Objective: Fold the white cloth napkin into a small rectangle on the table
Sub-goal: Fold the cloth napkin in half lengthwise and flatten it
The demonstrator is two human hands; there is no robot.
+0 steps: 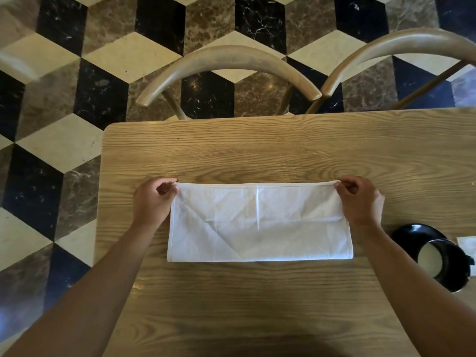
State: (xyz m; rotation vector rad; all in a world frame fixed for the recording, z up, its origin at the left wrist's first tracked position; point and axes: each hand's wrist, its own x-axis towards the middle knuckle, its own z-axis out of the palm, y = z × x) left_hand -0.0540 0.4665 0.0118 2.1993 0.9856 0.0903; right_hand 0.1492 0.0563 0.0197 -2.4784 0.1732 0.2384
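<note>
While my hands pinch its far corners, the napkin [260, 222] lies mid-frame on the table [257, 150].
Head view: left hand [154, 202] and right hand [360, 202] each grip a corner; soft, light cloth, best taken by the corners.

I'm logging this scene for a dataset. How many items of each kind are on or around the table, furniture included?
White cloth napkin: 1
Black dish holding something pale: 1
Pale card cut off at the right edge of the picture: 1
Wooden table: 1
Wooden chairs: 2
Total: 6
</note>
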